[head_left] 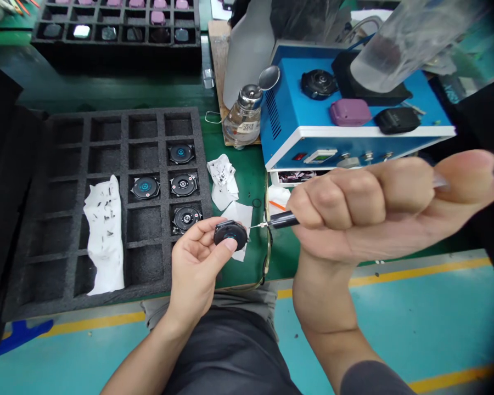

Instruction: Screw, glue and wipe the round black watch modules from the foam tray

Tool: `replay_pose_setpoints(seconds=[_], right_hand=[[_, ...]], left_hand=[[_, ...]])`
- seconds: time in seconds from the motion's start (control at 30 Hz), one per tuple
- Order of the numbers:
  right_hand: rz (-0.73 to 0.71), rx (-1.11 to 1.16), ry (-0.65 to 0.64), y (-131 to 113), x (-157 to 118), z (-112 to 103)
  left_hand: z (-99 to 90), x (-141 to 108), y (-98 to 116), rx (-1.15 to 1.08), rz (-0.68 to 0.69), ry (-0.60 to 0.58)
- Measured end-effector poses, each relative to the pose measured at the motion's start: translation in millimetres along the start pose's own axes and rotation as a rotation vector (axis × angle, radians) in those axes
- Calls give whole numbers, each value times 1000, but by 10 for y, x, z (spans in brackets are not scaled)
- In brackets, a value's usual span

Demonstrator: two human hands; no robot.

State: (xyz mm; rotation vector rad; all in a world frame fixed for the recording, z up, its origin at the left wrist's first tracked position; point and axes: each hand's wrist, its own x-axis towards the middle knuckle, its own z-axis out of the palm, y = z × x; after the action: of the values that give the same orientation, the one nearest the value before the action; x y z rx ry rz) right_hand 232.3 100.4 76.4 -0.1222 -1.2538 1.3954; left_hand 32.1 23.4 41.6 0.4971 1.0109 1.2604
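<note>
I have a watch (230,236) in the left grip (197,263) and a tool (283,220) in the right grip (346,211).
The left grip pinches the watch above the worktop (288,252), just right of the tray (124,140); the right grip is curled tight round the tool, its thin tip at the watch's edge (I can't tell whether they touch). Four more watches (181,154) sit in the tray, near a paper strip (107,236).
</note>
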Motion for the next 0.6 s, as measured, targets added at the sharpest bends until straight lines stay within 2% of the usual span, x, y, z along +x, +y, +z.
replay_pose_setpoints(seconds=[0.07,0.17,0.23,0.3,0.5,0.6], right_hand=[[-34,-111,87,-42,36,22],[-110,-436,352,-25,112,132],[-201,-648,521,72,141,214],[-237,-777,586,220,129,259],[50,-1130,287,682,-68,165],[197,-1216,133,699,-177,202]], left_hand=[[5,6,6,-20,-1,28],[8,11,11,-76,19,56],[1,9,11,-121,43,55],[-16,7,11,-165,66,57],[-83,3,34,-323,76,34],[-99,-11,54,-355,71,25]])
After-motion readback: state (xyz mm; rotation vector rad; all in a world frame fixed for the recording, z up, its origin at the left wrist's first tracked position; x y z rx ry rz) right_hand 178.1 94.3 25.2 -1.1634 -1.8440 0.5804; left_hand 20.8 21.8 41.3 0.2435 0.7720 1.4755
